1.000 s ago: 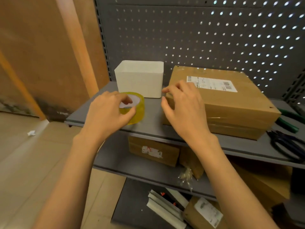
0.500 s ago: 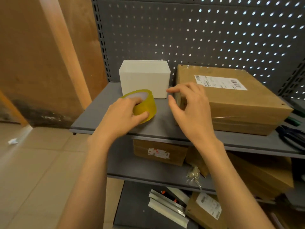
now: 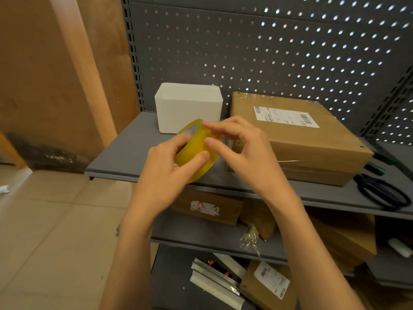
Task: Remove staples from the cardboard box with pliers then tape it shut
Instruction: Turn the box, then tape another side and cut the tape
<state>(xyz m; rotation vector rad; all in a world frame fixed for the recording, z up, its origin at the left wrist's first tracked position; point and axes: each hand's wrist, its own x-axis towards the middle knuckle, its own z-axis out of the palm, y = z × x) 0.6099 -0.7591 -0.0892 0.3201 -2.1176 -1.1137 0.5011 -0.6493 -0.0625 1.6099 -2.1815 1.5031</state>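
**Hunting for the tape end beside the box**

The tape (image 3: pixel 196 151), a yellow translucent roll, is being held up at the centre of the frame, above the front edge of the grey shelf (image 3: pixel 125 157); it is looking light and stiff enough to be carried by its core, though its outer face is glossy and probably slick, so the sound hold is a finger through the hole with the thumb on the rim; the free end will likely be clinging flat and hard to pick up.

The left hand (image 3: pixel 169 173) is gripping the roll, its fingers curling into the core and its thumb pressing on the outer face; the right hand (image 3: pixel 241 153) is half open, its fingertips (image 3: pixel 210 142) touching the roll's outer face, seemingly feeling for the end; whether it is already pinching a tab, I cannot tell.

The box (image 3: pixel 297 142) is sitting just right of centre on the same shelf, closed, label up, with clear tape already showing on its near side; being cardboard it is stiff but dentable, best steadied by its edges; it appears flat and not heavy.

A white bin (image 3: pixel 187 108) is standing behind the roll; scissors (image 3: pixel 382 193) and green-handled pliers (image 3: pixel 377 166) are lying at the right edge.
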